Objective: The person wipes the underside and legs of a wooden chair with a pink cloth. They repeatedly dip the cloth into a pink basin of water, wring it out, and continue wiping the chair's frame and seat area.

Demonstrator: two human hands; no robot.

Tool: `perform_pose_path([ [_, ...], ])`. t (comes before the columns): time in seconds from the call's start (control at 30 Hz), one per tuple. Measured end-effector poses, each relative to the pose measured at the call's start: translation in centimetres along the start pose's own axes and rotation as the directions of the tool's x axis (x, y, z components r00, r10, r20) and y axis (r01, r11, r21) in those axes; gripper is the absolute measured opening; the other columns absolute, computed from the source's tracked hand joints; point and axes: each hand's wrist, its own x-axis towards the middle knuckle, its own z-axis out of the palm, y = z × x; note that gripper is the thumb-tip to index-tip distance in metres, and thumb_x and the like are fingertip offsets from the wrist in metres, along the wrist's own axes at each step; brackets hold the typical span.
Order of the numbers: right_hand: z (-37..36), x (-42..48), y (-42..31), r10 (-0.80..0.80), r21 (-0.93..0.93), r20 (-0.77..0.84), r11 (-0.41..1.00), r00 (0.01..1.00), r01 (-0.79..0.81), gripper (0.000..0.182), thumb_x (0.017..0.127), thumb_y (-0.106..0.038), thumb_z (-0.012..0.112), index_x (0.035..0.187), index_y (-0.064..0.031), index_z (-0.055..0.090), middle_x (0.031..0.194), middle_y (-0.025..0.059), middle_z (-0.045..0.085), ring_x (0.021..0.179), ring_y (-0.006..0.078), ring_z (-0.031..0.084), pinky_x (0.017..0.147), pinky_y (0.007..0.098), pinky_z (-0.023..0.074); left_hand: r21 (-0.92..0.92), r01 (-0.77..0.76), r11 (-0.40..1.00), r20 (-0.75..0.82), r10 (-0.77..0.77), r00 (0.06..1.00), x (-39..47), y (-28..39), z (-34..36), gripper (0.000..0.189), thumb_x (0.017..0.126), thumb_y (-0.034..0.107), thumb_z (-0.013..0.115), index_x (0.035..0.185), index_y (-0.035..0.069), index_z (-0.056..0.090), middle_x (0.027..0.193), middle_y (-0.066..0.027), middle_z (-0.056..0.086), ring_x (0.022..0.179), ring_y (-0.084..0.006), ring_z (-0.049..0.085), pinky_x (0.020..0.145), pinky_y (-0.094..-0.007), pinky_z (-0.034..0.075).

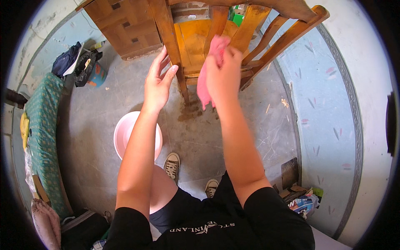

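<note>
A wooden chair (177,47) with a slatted back stands before me, its seat beyond the backrest. My left hand (160,82) is beside the chair's left back post, fingers spread, with the fingertips at the post; whether they press on it is hard to tell. In my right hand (225,70) is a pink cloth (203,89), bunched at the fingers and hanging down in front of the back slats. The right hand is slightly blurred. Below my left forearm, a pink plastic basin (122,134) rests on the floor, partly hidden by that arm.
Dark wet patches (190,112) mark the floor under the chair. A wooden cabinet (125,31) stands at the upper left, near a bin with a black bag (98,75). A green patterned cushioned piece (45,134) lines the left; the blue wall (325,103) bounds the right.
</note>
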Motion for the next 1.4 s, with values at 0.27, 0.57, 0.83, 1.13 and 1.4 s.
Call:
perform_pose_path([
  [0.27, -0.7, -3.9, 6.7, 0.058, -0.234, 0.178, 0.972, 0.982, -0.015, 0.053, 0.096, -0.023, 0.067, 0.147, -0.0110, 0.058, 0.137, 0.0138, 0.055, 0.113, 0.0390, 0.067, 0.092, 0.0463, 0.0572, 0.064, 0.011, 0.998, 0.001, -0.011, 1.000, 0.2, -0.4, -0.4, 0.069, 0.103, 0.006, 0.068, 0.164, 0.013, 0.038, 0.164, -0.0132, 0.044, 0.148, -0.0269, 0.045, 0.119, -0.0430, 0.044],
  [0.57, -10.5, 7.9, -3.4, -0.853, -0.573, 0.133, 0.349, 0.504, 0.741, 0.049, 0.075, -0.005, 0.079, 0.123, -0.0141, 0.074, 0.129, -0.0037, 0.064, 0.096, 0.0224, 0.065, 0.076, 0.0348, 0.0569, 0.048, 0.049, 0.998, 0.047, -0.051, 0.998, 1.4, -3.7, 0.3, 0.066, 0.107, 0.009, 0.063, 0.165, 0.008, 0.033, 0.161, -0.0161, 0.047, 0.149, -0.0263, 0.046, 0.122, -0.0403, 0.039],
  [0.83, -11.2, 11.5, -2.1, -0.901, -0.663, 0.344, -0.035, 0.263, 0.747, 0.048, 0.076, -0.014, 0.074, 0.124, -0.0187, 0.073, 0.133, -0.0145, 0.062, 0.084, 0.0177, 0.057, 0.062, 0.0305, 0.0471, 0.169, 0.032, 0.985, 0.006, -0.033, 0.999, 1.6, -3.9, -0.1, 0.053, 0.109, 0.006, 0.059, 0.158, 0.003, 0.040, 0.149, -0.0138, 0.057, 0.139, -0.0241, 0.054, 0.118, -0.0393, 0.041],
  [1.13, -6.1, 6.9, 4.8, -0.787, -0.746, 0.446, -0.064, 0.426, 0.663, 0.053, 0.079, -0.018, 0.072, 0.132, -0.0179, 0.071, 0.144, -0.0156, 0.059, 0.072, 0.0179, 0.051, 0.053, 0.0315, 0.0379, 0.231, -0.011, 0.973, -0.029, 0.018, 0.999, 1.6, -2.9, 0.7, 0.050, 0.107, 0.003, 0.058, 0.155, 0.005, 0.043, 0.140, -0.0146, 0.063, 0.133, -0.0248, 0.059, 0.113, -0.0386, 0.046],
  [1.4, -3.6, 2.9, 11.3, -0.576, -0.670, 0.661, -0.163, 0.481, 0.724, 0.051, 0.080, -0.019, 0.069, 0.129, -0.0097, 0.070, 0.136, -0.0088, 0.056, 0.074, 0.0174, 0.052, 0.056, 0.0306, 0.0417, 0.431, -0.127, 0.893, -0.034, 0.157, 0.987, 2.2, -4.5, 0.9, 0.036, 0.104, 0.000, 0.059, 0.140, 0.002, 0.055, 0.123, -0.0153, 0.065, 0.115, -0.0277, 0.065, 0.104, -0.0369, 0.050],
])
